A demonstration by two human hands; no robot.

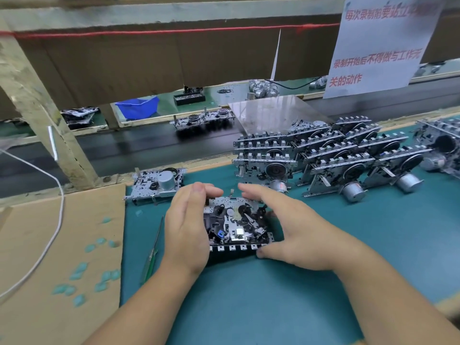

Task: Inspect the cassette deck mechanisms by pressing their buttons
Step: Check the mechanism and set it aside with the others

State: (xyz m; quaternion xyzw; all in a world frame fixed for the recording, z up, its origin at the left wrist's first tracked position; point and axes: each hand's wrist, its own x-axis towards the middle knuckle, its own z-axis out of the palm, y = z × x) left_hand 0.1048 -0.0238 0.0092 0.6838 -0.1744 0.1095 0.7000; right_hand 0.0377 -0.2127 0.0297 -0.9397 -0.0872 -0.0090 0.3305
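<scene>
Cassette deck mechanism point(236, 221), a flat metal chassis crowded with black gears and levers and edged along its near side by a row of small square button tabs point(237, 247), lies on the teal work mat point(249, 307) between the person's two hands. Left hand point(188, 229) cups the mechanism's left edge, fingers held together and gently curved over the far corner. Right hand point(296, 230) frames the right edge, fingers together and reaching across the far side, while its thumb touches the near right corner beside the tabs. Just left of the left hand a green-handled screwdriver point(151, 255) rests on the mat. Beyond it lies another silver mechanism with a round motor can point(158, 184). To the far right, a stacked group of similar metal mechanisms point(323, 155) leans in rows. A brown cardboard sheet point(57, 257) with scraps of teal material covers the left side, crossed by a white cable point(53, 235).
</scene>
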